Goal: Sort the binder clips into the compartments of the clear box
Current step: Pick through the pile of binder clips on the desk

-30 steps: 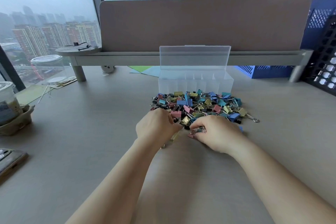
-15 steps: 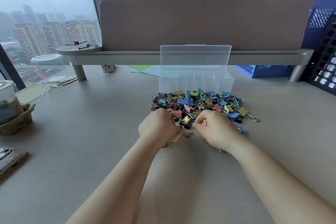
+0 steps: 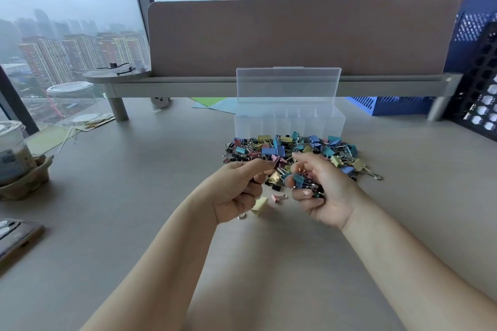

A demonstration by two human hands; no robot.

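Your right hand [image 3: 320, 191] fingers clenched round mixed small binder clips [image 3: 304, 183]; left hand [image 3: 236, 191] fingers curled, contents unclear. Separate one colour, carry to open clear plastic compartment box [image 3: 289, 121].

Soft hazy daylight from windows [image 3: 67, 35] at left, faint shadows, wide-angle edge bending, slight blur

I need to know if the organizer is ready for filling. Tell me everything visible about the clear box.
The clear box is a translucent, frosted-looking plastic organizer, long and rectangular. Its hinged lid stands open and upright at the back. Thin walls split the inside into a row of narrow compartments, which look empty. It sits flat on the desk, in front of the divider panel; the pile of binder clips lies against its front wall. Neither hand touches it.
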